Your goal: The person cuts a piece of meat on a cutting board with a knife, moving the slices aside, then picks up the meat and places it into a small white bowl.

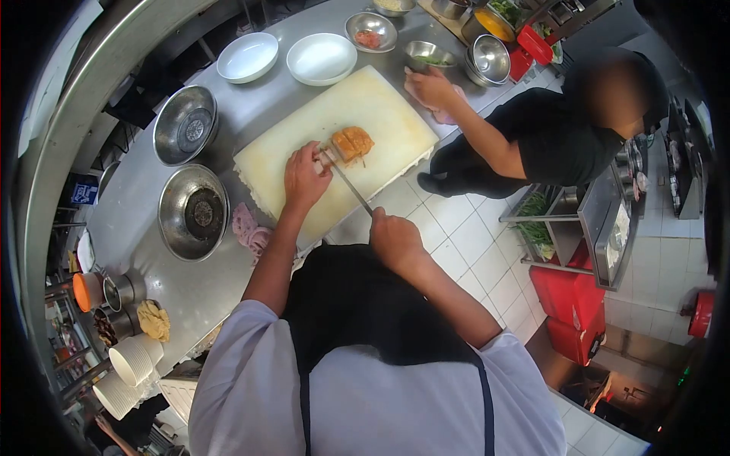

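A browned piece of meat (352, 144), seemingly cut into sections, lies on a thick pale cutting board (289, 173). My left hand (307, 176) has its fingers curled at the meat's near-left end, gripping a paler bit beside the blade. In my right hand (397, 242), closed around the handle, is a knife (351, 188). Its long blade slants up and left across the board, and the tip end reaches the meat by my left fingertips. Small crumbs dot the board. The knife's handle is mostly hidden by my fist.
Two white bowls (322, 59) stand beyond the board. Metal bowls (193, 213) line the left, near a pink cloth (251, 229). At right, a co-worker (517, 144) in black reaches toward a metal bowl with greens (430, 56). Paper-like cups (137, 359) stand lower left.
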The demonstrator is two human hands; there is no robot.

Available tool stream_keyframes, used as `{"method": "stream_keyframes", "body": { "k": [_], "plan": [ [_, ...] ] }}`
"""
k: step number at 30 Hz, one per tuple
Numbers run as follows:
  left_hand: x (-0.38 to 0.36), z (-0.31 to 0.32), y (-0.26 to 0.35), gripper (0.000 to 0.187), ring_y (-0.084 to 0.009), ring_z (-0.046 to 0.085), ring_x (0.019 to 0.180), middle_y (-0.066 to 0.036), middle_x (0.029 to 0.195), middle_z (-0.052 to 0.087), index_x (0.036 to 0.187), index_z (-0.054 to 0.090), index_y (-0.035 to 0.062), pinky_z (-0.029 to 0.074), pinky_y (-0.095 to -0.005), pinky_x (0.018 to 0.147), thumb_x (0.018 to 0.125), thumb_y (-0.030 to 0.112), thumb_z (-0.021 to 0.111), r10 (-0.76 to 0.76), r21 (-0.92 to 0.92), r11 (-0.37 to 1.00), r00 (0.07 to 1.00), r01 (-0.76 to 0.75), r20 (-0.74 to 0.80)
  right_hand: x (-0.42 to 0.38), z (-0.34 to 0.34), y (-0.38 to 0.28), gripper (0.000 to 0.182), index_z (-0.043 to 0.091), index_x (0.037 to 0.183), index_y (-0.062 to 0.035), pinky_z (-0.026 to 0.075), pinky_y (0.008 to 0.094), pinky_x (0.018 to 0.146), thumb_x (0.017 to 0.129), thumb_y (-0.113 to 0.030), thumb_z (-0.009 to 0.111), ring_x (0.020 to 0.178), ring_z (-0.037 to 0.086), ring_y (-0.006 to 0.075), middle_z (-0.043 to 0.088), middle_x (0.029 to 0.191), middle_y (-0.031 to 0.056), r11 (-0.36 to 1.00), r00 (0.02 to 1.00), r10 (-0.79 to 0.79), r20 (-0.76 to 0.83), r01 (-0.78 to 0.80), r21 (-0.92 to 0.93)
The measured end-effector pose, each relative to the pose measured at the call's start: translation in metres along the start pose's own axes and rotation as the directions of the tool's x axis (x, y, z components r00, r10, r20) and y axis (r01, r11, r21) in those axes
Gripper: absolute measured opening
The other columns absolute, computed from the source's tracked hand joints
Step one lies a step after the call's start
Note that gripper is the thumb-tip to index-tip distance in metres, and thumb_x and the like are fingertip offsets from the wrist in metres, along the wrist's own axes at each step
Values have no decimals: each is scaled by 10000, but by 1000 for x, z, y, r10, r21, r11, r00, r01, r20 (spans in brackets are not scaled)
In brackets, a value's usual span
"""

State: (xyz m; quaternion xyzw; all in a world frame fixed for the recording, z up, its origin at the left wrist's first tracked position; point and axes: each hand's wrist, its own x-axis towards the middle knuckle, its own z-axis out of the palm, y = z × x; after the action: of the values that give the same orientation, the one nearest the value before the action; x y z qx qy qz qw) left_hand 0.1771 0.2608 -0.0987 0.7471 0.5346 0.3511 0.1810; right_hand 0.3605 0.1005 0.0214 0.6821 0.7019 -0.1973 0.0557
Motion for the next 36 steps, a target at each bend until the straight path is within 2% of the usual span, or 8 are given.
{"method": "stream_keyframes", "body": {
  "k": [4, 8, 12, 13, 19, 23, 31, 36],
  "plan": [
    [0, 1, 1, 644, -332, 662, 1059, -123, 1102, 700, 1353, 569, 82, 526, -461, 960, 758, 96, 813, -16, 9, 1000, 1000, 16, 8, 12, -2, 6, 153, 594, 1062, 28, 624, 483, 674, 952, -76, 571, 769, 771, 382, 751, 824, 222, 998, 998, -51, -29, 52, 23],
    [-2, -2, 9, 657, -358, 659, 1070, -142, 1121, 692, 1372, 557, 77, 527, -471, 965, 767, 100, 810, -9, 47, 999, 1000, 10, -23, 37, 76, 14, 154, 588, 1061, 27, 623, 479, 657, 956, -81, 560, 760, 772, 378, 745, 800, 225, 995, 994, -61, -89, 67, 71],
    [-8, 1, 4, 677, -375, 656, 1093, -160, 1144, 682, 1393, 548, 53, 528, -479, 975, 769, 92, 805, -35, 57, 998, 999, 34, 15, 49, 84, 15, 145, 588, 1056, 19, 625, 471, 635, 957, -81, 553, 739, 776, 369, 744, 782, 222, 994, 986, -52, -157, 66, 85],
    [-6, 1, 5, 682, -376, 655, 1098, -163, 1151, 681, 1398, 546, 47, 529, -480, 975, 769, 89, 805, -19, 50, 999, 1000, 19, 5, 48, 80, 17, 122, 567, 1029, 18, 607, 512, 633, 951, -71, 536, 729, 759, 399, 740, 791, 225, 991, 984, -60, -166, 79, 108],
    [-4, 5, 7, 692, -381, 655, 1100, -177, 1179, 674, 1414, 539, 29, 536, -485, 964, 775, 78, 800, -3, 76, 997, 1000, 3, -2, 36, 54, 18, 147, 582, 1052, 29, 610, 509, 638, 953, -70, 535, 744, 761, 408, 735, 788, 240, 990, 990, -64, -124, 79, 119],
    [-5, 6, 4, 707, -386, 654, 1091, -184, 1181, 669, 1436, 526, 20, 536, -486, 963, 785, 76, 796, 39, 127, 991, 999, -40, 15, 43, 84, 15, 148, 590, 1059, 26, 623, 499, 668, 973, -88, 552, 802, 779, 389, 755, 862, 258, 987, 992, -82, -99, 94, 127],
    [-7, -2, 8, 759, -385, 623, 1175, -196, 1250, 648, 1460, 528, 18, 520, -478, 1012, 780, 142, 842, 18, 115, 993, 1000, -18, 0, 36, 47, 29, 139, 568, 1020, 23, 590, 530, 620, 963, -100, 535, 663, 727, 414, 710, 714, 225, 964, 951, -132, -278, 189, 188],
    [-17, -27, 15, 752, -370, 594, 1254, -173, 1329, 634, 1398, 611, 23, 505, -451, 1062, 737, 220, 912, 19, 172, 985, 999, -28, 51, 9, 36, 42, 163, 579, 1047, 29, 606, 526, 646, 941, -92, 553, 696, 745, 416, 724, 738, 230, 989, 972, -44, -232, 76, 129]
  ]
}}
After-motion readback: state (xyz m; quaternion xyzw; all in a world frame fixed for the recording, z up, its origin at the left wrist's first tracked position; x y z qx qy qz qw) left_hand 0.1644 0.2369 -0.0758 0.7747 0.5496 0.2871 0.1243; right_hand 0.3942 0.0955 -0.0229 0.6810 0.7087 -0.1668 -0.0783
